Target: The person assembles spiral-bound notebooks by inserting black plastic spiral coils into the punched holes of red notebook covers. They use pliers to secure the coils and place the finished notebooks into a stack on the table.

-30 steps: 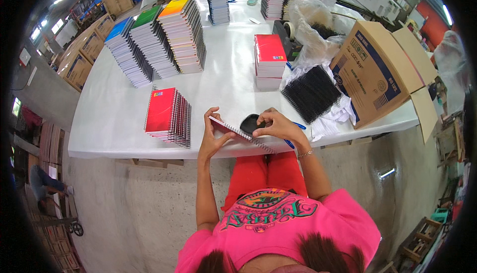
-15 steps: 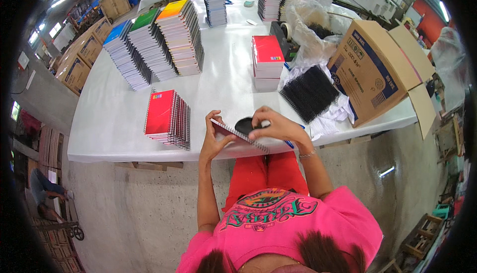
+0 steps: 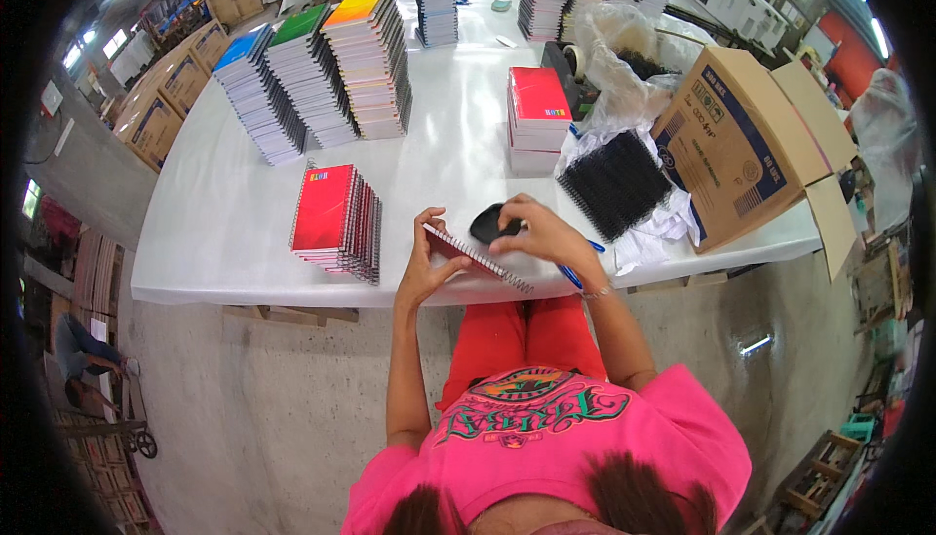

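Observation:
My left hand (image 3: 426, 260) is closed on a spiral notebook (image 3: 470, 250), seen nearly edge-on and tilted. A loose end of its wire coil sticks out at the lower right. Close to the coil, my right hand (image 3: 541, 235) has its fingers curled; whatever is in them is hard to make out. A black, rounded, shallow thing (image 3: 486, 224) lies right by those fingers, partly hidden behind them. Left of my hands stands a stack of red spiral notebooks (image 3: 327, 213). Farther away is a block of red-covered books (image 3: 539, 96) whose near edges show no coil.
Black wire coils (image 3: 614, 184) lie on white paper beside an open cardboard box (image 3: 731, 145) at the right. Tall stacks of blue, green and yellow notebooks (image 3: 366, 62) stand back left. Crumpled clear plastic (image 3: 619, 57) sits behind the coils. A person (image 3: 88, 355) bends at far left.
The view has shifted slightly, moving the table's contents up and right. My left hand still holds the notebook; my right fingers have lifted a little off its edge. Someone in red shows at the far upper left.

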`<state>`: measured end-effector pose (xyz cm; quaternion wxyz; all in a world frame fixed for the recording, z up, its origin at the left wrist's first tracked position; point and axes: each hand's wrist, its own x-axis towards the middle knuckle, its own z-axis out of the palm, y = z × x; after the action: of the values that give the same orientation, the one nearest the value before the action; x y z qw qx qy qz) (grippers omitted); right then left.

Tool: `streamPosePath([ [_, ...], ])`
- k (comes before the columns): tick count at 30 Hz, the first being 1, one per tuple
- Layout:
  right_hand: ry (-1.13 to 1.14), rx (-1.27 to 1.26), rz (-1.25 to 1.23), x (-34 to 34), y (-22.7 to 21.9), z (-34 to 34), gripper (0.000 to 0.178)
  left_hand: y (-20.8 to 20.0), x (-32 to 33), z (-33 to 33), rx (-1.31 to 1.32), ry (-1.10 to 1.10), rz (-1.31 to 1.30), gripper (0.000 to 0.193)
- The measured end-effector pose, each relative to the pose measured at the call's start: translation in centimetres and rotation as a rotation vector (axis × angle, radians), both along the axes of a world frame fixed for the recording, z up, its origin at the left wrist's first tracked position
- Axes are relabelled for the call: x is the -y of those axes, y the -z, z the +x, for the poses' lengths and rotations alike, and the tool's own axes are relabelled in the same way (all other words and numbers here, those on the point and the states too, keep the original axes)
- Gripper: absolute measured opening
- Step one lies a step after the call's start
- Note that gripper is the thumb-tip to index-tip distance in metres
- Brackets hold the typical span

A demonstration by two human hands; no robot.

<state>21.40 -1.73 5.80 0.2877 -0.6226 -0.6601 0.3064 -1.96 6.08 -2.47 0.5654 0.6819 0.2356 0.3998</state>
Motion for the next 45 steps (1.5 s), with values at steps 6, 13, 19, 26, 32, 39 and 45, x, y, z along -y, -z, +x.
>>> streamPosePath([
  [6,-0.126,-0.856,-0.177,0.4,-1.7,-0.9,0.03,0.1,0.2,-0.3,-0.012,-0.022,0.012,0.094],
  [13,-0.048,-0.407,-0.12,-1.3,-0.2,-0.4,0.028,0.5,-0.1,-0.5,-0.056,-0.046,0.077,0.095],
  [19,-0.158,-0.209,-0.083,-2.3,-0.5,-1.5,0.032,0.1,-0.3,-0.3,-0.011,-0.012,0.014,0.093],
  [26,-0.099,-0.129,-0.049,-1.5,0.5,-1.6,0.033,-0.4,0.4,-0.3,-0.009,-0.022,-0.005,0.092],
  [32,-0.172,-0.156,0.02,-1.7,-0.7,-2.5,0.035,-0.3,0.1,-0.5,-0.035,-0.022,-0.011,0.089],
  [39,-0.107,0.176,0.169,-3.6,1.7,-2.4,0.03,-0.2,0.4,-0.4,-0.001,-0.046,-0.013,0.079],
  [45,0.197,0.191,0.533,-2.0,4.5,1.3,0.043,1.7,2.0,2.4,0.153,-0.348,-0.108,0.04],
])
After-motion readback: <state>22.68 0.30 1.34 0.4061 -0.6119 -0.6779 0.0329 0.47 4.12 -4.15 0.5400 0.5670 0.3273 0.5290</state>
